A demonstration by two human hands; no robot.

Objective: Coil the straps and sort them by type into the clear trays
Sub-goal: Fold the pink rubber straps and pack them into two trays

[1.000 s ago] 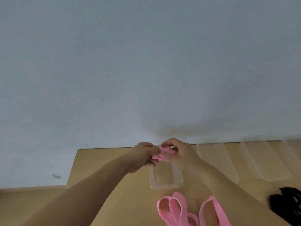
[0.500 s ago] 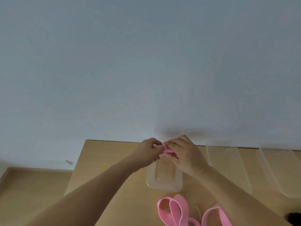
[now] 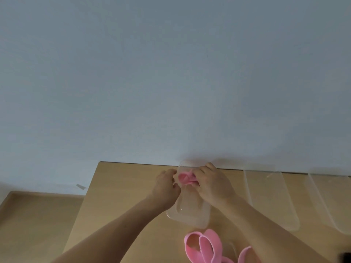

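A person's two bare hands meet over a clear tray point(image 3: 188, 219) on a light wooden table point(image 3: 123, 205), working a small pink strap point(image 3: 184, 178) between them. The right hand point(image 3: 212, 185) has its fingers curled over the strap's right side and grips it; the left hand point(image 3: 167, 186), fingers bent inward, pinches the strap's left edge. The strap is bunched into a tight coil and sits at the far end of the tray, near the wall point(image 3: 171, 73) (whether it rests on the tray's floor or hangs just above it cannot be told from this angle). Both forearms reach in from the bottom of the view and cross over the tray's near half.

Nearer the person, just beyond the tray's near rim, loose straps point(image 3: 203, 245) of the same pink lie in open loops on the table, with another pink loop point(image 3: 245, 255) beside them at the bottom edge. To the right, well apart from the hands, a second tray point(image 3: 271, 196) and a third tray point(image 3: 330, 202) lie side by side along the table's far edge; nothing shows inside either. A dark object point(image 3: 346, 256), too cropped to identify, sits at the lower right corner. A lower wooden surface point(image 3: 38, 215) adjoins the table on the left.
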